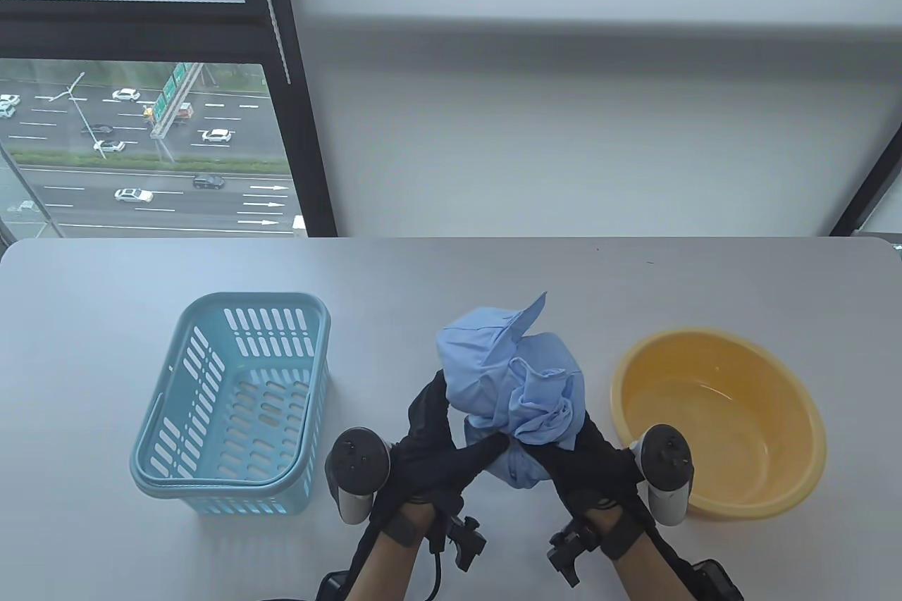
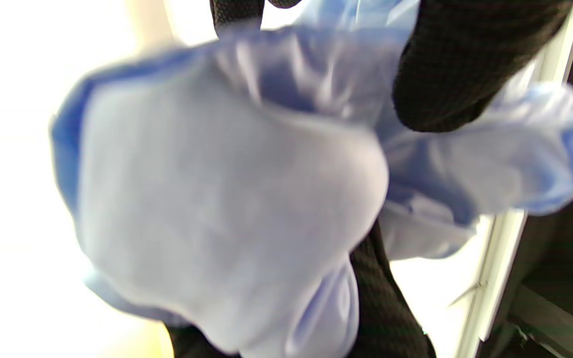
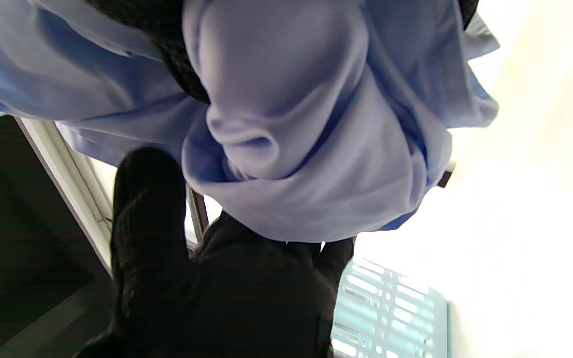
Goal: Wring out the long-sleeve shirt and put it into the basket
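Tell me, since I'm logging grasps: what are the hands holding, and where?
Both hands, left and right, grip the bunched light-blue long-sleeve cloth shirt around its lower part, lifted between basket and basin.

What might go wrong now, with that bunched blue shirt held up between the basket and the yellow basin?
1. Both hands hold the shirt over bare table, not over the basin, so wrung water would likely wet the table.
2. Loose folds hang free; a sleeve might slip out and snag the basket rim on the way in.
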